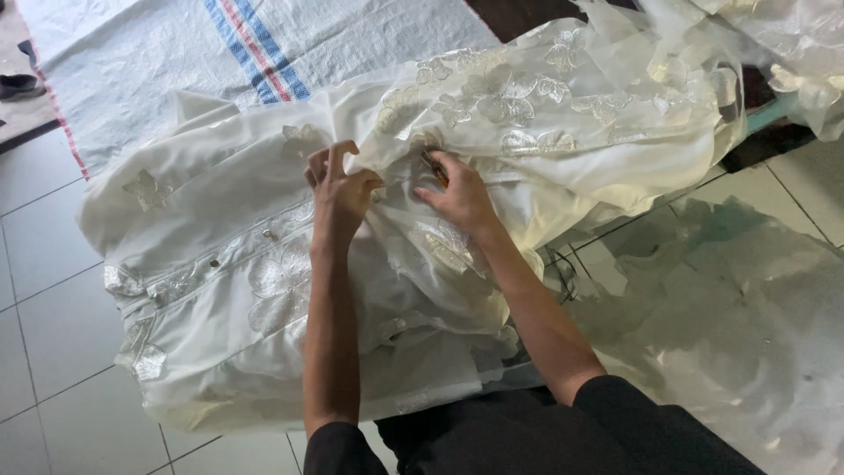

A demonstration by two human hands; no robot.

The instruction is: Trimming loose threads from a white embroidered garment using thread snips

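White embroidered garment (264, 264) lies across the lap; left hand (338, 189) pinches its fabric; right hand (457, 193) grips a small orange-handled tool (434, 167) against it.

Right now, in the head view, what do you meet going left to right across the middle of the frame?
Grey floor tiles → white embroidered garment → left hand pinching the fabric → right hand holding a small tool against it → clear plastic sheet.

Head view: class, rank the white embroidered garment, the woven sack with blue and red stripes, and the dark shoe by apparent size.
1. White embroidered garment, largest.
2. Woven sack, though partly covered and cut off.
3. Dark shoe, smallest, and farther away.
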